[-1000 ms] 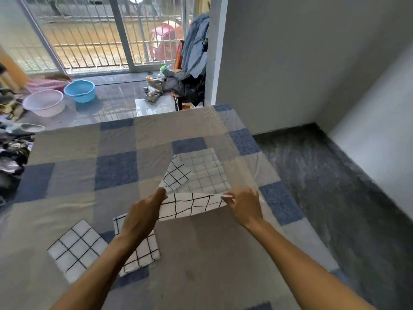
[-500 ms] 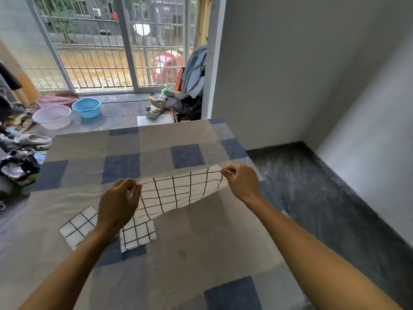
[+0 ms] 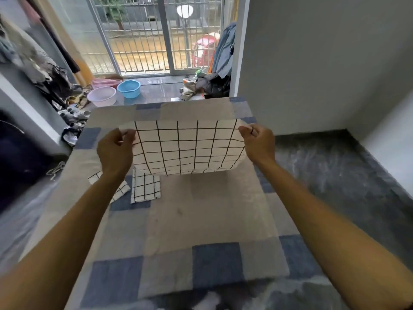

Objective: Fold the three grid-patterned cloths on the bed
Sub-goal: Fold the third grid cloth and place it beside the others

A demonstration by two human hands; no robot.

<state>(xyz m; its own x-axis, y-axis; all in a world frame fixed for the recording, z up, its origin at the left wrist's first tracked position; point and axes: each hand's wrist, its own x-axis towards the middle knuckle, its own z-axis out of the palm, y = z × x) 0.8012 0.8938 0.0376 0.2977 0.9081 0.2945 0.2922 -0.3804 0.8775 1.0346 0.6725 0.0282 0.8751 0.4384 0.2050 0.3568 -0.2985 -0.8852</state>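
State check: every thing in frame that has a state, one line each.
held cloth: unfolded, spread between both hands, hanging above bed.
left hand: pinches its upper left corner.
right hand: pinches its upper right corner.
middle cloth: folded, flat on bed.
left cloth: flat on bed, partly behind left arm.
blue basin: upright on floor.

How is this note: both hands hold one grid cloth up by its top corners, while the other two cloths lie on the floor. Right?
Wrong in one respect. The head view shows the second cloth and the third cloth lying on the bed, not the floor. The left hand and right hand do hold the raised cloth by its top corners.
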